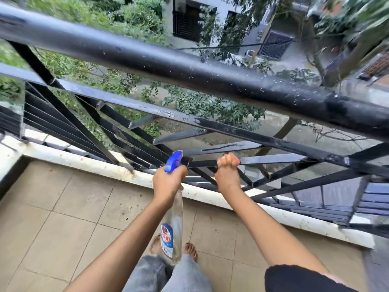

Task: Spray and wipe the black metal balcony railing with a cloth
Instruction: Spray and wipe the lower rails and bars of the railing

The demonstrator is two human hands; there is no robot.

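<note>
The left hand (168, 182) grips the spray bottle (174, 224), aimed at a railing slat (271, 160); the right hand (227, 171) clasps that slat, likely steadying.

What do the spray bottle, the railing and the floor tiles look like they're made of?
Spray bottle: likely clear plastic, with a see-through glossy body and an opaque blue trigger head. Railing: metal painted black, semi-gloss, with worn patches and droplets. Floor tiles: probably ceramic or stone, matte beige, with grout lines and stains.
</note>
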